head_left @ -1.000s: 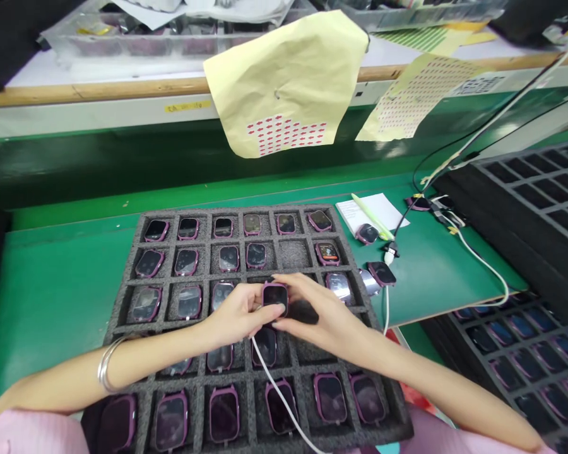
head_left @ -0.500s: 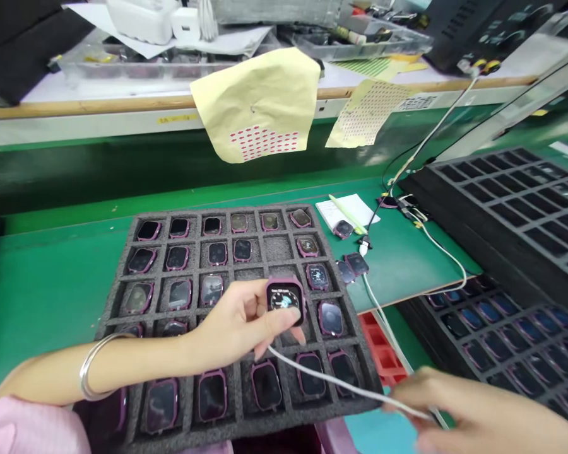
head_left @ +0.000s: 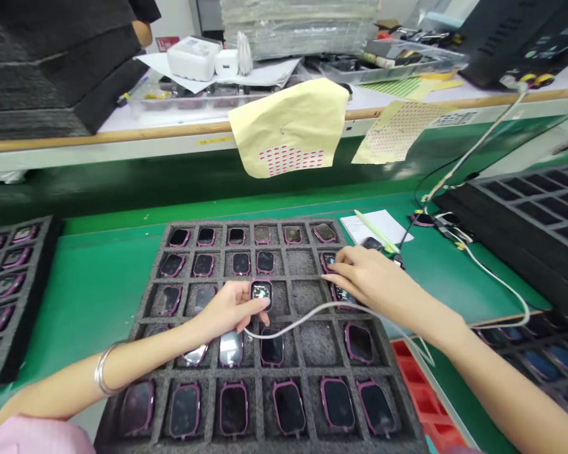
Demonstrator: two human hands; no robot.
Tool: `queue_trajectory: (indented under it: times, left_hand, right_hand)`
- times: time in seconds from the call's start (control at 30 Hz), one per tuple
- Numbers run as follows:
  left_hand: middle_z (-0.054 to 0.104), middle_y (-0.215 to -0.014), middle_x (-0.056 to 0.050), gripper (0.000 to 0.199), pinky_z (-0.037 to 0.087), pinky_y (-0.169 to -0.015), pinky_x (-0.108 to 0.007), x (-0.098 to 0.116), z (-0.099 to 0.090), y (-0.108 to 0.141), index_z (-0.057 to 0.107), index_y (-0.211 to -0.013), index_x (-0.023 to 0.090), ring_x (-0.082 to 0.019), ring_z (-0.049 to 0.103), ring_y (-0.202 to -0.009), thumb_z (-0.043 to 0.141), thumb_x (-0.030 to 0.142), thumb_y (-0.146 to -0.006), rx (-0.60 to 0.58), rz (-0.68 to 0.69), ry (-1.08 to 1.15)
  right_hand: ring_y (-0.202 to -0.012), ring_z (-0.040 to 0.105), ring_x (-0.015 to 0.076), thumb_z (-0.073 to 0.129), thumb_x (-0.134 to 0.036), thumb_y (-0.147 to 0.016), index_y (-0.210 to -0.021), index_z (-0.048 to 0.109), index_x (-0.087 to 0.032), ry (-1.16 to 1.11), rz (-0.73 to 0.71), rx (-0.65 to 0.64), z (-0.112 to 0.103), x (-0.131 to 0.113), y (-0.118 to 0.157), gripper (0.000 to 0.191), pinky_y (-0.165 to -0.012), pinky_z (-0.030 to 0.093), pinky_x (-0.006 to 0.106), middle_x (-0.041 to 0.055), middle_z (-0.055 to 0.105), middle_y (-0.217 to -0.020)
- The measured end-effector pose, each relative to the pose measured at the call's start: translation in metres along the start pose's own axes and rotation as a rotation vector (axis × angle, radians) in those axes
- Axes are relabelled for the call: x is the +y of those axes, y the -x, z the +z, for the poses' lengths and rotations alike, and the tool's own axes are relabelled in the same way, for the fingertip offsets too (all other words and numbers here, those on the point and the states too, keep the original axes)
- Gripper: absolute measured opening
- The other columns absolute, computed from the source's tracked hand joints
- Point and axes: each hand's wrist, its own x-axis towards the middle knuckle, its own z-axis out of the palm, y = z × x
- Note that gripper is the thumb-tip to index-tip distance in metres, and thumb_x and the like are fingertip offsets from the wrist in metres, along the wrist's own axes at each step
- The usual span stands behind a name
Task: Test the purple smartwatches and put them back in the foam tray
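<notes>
My left hand (head_left: pixel 234 309) grips a smartwatch (head_left: pixel 261 291) with a purple frame and a lit dial, the thumb across its lower edge. A white cable (head_left: pixel 307 317) comes out beneath this hand and curves right, passing under my right forearm; its end at the watch is hidden. My right hand (head_left: pixel 373 274) reaches into the right column of the dark foam tray (head_left: pixel 319 343), fingers closed around another smartwatch (head_left: pixel 329 259) in its cell. Just below those fingers lies one more lit watch (head_left: pixel 343 295), partly covered. Several purple-framed watches fill other cells.
At the left stands a second foam tray (head_left: pixel 14 284) with watches. A notepad (head_left: pixel 378 227) with a green pen (head_left: pixel 375 231) lies beyond my right hand. Stacked black trays (head_left: pixel 515 221) rise at the right. A red tray (head_left: pixel 423 397) sits below. The shelf (head_left: pixel 180 133) overhangs the back.
My right hand has moved from the cable at lower right up to the tray's right column. My left hand still holds the lit watch. The view has shifted left.
</notes>
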Motion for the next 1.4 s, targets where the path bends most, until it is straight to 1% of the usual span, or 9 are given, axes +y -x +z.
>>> queue_trajectory:
  times: [0.1, 0.2, 0.27, 0.43, 0.9, 1.03, 1.1, 1.27, 1.4]
  left_hand:
    - [0.069, -0.073, -0.007, 0.031, 0.021, -0.034, -0.018, -0.008, -0.002, -0.006, 0.055, -0.079, 0.012, -0.002, 0.036, -0.034, 0.060, 0.042, -0.082, -0.065, -0.001, 0.019]
    - [0.060, -0.060, 0.000, 0.031, 0.023, -0.036, -0.018, -0.013, 0.000, -0.010, 0.055, -0.080, 0.012, -0.003, 0.036, -0.035, 0.061, 0.042, -0.082, -0.077, 0.008, 0.031]
    - [0.050, -0.054, 0.006, 0.031, 0.026, -0.038, -0.018, -0.016, 0.002, -0.011, 0.054, -0.081, 0.012, -0.004, 0.037, -0.037, 0.062, 0.043, -0.081, -0.052, 0.013, 0.040]
    - [0.042, -0.052, 0.008, 0.032, 0.026, -0.039, -0.019, -0.019, 0.002, -0.010, 0.052, -0.082, 0.013, -0.005, 0.038, -0.039, 0.061, 0.044, -0.082, -0.043, 0.008, 0.069]
    - [0.044, -0.060, 0.006, 0.033, 0.031, -0.045, -0.020, -0.021, 0.001, -0.008, 0.052, -0.088, 0.013, -0.007, 0.040, -0.047, 0.058, 0.045, -0.084, -0.069, -0.046, 0.073]
    - [0.056, -0.084, -0.002, 0.036, 0.039, -0.063, -0.023, -0.022, 0.001, -0.007, 0.055, -0.100, 0.013, -0.013, 0.050, -0.075, 0.066, 0.041, -0.079, -0.127, 0.003, 0.088]
    - [0.056, -0.085, -0.001, 0.042, 0.039, -0.065, -0.024, -0.023, 0.001, -0.007, 0.055, -0.103, 0.014, -0.014, 0.050, -0.076, 0.072, 0.039, -0.074, -0.172, -0.023, 0.104]
    - [0.058, -0.088, -0.001, 0.035, 0.042, -0.076, -0.027, -0.024, 0.001, -0.009, 0.054, -0.102, 0.015, -0.014, 0.053, -0.081, 0.071, 0.032, -0.076, -0.180, -0.044, 0.211]
    - [0.062, -0.092, -0.004, 0.036, 0.043, -0.083, -0.030, -0.018, -0.002, -0.011, 0.056, -0.100, 0.014, -0.015, 0.056, -0.085, 0.073, 0.032, -0.074, -0.170, -0.059, 0.268]
  right_hand:
    - [-0.090, 0.059, 0.0254, 0.050, -0.033, -0.095, -0.105, 0.064, -0.015, -0.177, -0.079, -0.077, 0.012, -0.033, -0.020, 0.025, -0.079, 0.052, 0.040, 0.0115, 0.059, -0.097]
    - [-0.101, 0.056, 0.0261, 0.069, -0.037, -0.083, -0.126, 0.049, -0.016, -0.352, -0.112, -0.131, 0.028, -0.055, -0.029, 0.052, -0.084, 0.052, 0.040, 0.0117, 0.055, -0.111]
    - [-0.101, 0.056, 0.0274, 0.074, -0.035, -0.078, -0.126, 0.048, -0.015, -0.360, -0.118, -0.144, 0.040, -0.060, -0.031, 0.058, -0.083, 0.053, 0.042, 0.0127, 0.054, -0.111]
    - [-0.097, 0.056, 0.0277, 0.070, -0.030, -0.083, -0.120, 0.050, -0.011, -0.346, -0.145, -0.091, 0.061, -0.058, -0.029, 0.046, -0.080, 0.054, 0.043, 0.0140, 0.055, -0.106]
    - [-0.097, 0.055, 0.0276, 0.069, -0.031, -0.083, -0.113, 0.054, -0.010, -0.386, -0.157, -0.049, 0.066, -0.058, -0.029, 0.040, -0.081, 0.051, 0.043, 0.0143, 0.057, -0.103]
    - [-0.099, 0.055, 0.0252, 0.068, -0.028, -0.082, -0.114, 0.054, -0.015, -0.528, -0.100, -0.010, 0.052, -0.046, -0.031, 0.037, -0.084, 0.050, 0.039, 0.0112, 0.055, -0.106]
    - [-0.101, 0.054, 0.0249, 0.069, -0.028, -0.081, -0.113, 0.054, -0.018, -0.536, -0.027, 0.036, 0.045, -0.029, -0.032, 0.037, -0.087, 0.048, 0.039, 0.0095, 0.054, -0.106]
    - [-0.101, 0.052, 0.0287, 0.069, -0.029, -0.082, -0.114, 0.057, -0.016, -0.280, 0.066, -0.023, 0.046, 0.016, -0.028, 0.036, -0.089, 0.046, 0.047, 0.0114, 0.053, -0.105]
    - [-0.106, 0.049, 0.0299, 0.064, -0.027, -0.087, -0.124, 0.052, -0.015, -0.200, 0.040, -0.058, 0.043, 0.018, -0.030, 0.042, -0.092, 0.044, 0.048, 0.0143, 0.050, -0.112]
